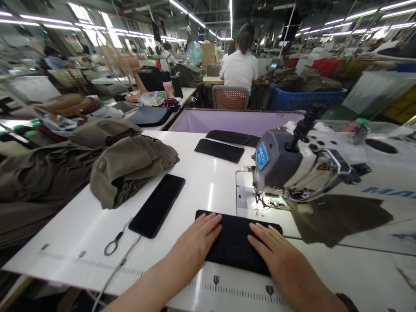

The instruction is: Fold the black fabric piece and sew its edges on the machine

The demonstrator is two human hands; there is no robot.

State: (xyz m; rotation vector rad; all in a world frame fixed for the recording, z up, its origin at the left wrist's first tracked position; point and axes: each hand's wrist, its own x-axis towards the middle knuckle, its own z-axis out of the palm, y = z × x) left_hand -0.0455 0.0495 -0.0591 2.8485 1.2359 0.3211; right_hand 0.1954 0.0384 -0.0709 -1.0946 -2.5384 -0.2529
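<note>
Near the sewing machine [292, 169], both hands, left [195, 242] and right [276, 255], press flat with spread fingers on black cloth [235, 242], squaring it on the surface [201, 182].

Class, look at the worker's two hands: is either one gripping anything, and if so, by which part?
Nothing is gripped. The left hand and right hand lie flat, palms down, on the black fabric piece, pressing its left and right portions.

Big factory hall w/ ceiling strip lights [191, 17], rows of worktables, orange chair [230, 97], blue bin [302, 99].
</note>
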